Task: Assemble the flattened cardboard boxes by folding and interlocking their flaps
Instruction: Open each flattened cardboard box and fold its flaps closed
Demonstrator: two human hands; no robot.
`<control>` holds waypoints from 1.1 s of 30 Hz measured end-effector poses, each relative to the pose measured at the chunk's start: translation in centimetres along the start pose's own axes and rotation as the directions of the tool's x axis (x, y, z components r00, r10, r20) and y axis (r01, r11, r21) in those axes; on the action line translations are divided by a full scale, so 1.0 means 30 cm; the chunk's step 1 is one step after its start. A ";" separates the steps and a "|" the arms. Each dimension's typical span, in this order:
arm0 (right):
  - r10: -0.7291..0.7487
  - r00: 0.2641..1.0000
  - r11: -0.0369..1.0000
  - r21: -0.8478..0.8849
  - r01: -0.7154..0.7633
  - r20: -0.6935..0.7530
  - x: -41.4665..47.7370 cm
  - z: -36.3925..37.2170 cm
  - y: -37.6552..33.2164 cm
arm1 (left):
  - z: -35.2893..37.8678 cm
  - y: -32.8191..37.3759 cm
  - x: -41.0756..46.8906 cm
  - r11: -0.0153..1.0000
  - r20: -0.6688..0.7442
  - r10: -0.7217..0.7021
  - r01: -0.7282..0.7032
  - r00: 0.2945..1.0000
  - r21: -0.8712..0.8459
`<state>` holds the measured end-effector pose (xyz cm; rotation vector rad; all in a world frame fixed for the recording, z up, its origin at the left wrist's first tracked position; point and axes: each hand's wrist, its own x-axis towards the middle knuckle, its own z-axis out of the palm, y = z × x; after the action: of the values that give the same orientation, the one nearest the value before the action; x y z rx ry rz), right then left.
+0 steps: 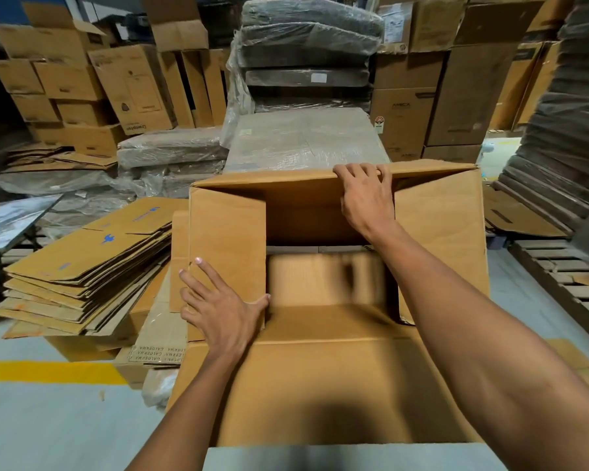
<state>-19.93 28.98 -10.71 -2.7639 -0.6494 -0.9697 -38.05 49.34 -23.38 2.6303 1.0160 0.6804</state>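
Observation:
A large brown cardboard box (446, 232) stands open-ended in front of me, its flaps part folded. My left hand (218, 307) lies flat on the left side flap (228, 239), fingers spread, thumb hooked over the flap's inner edge. My right hand (366, 195) curls over the top edge of the far flap (286, 180) and grips it. The near flap (320, 385) slopes toward me. Through the opening the cardboard inside looks blurred. The right side flap leans inward behind my right forearm.
A stack of flattened boxes (82, 277) lies on the floor to the left. Plastic-wrapped cardboard bundles (303, 141) and stacked cartons (133, 86) stand behind. A wooden pallet (565, 277) is at right. A yellow floor line (48, 372) runs at lower left.

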 end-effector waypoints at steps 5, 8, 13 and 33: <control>-0.011 0.996 1.000 0.021 0.009 0.090 0.037 -0.002 -0.017 | -0.015 0.020 0.028 0.998 0.010 0.042 -0.043 0.999 0.040; -0.042 0.980 0.999 0.042 0.035 0.195 0.079 -0.023 -0.015 | -0.026 0.038 0.047 0.986 0.047 0.093 -0.098 0.995 0.133; -0.048 0.978 0.997 0.076 0.033 0.205 0.100 -0.062 0.027 | -0.052 0.067 0.103 0.974 0.089 0.099 -0.114 0.991 0.194; 0.211 0.882 0.798 -0.596 0.094 0.422 -0.187 -0.183 0.065 | -0.132 0.099 0.229 0.982 0.276 0.161 -0.182 0.948 0.055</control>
<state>-26.08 23.77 -9.90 -3.6304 -0.3203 -0.5364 -33.88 52.08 -16.53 2.8054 0.7569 0.3039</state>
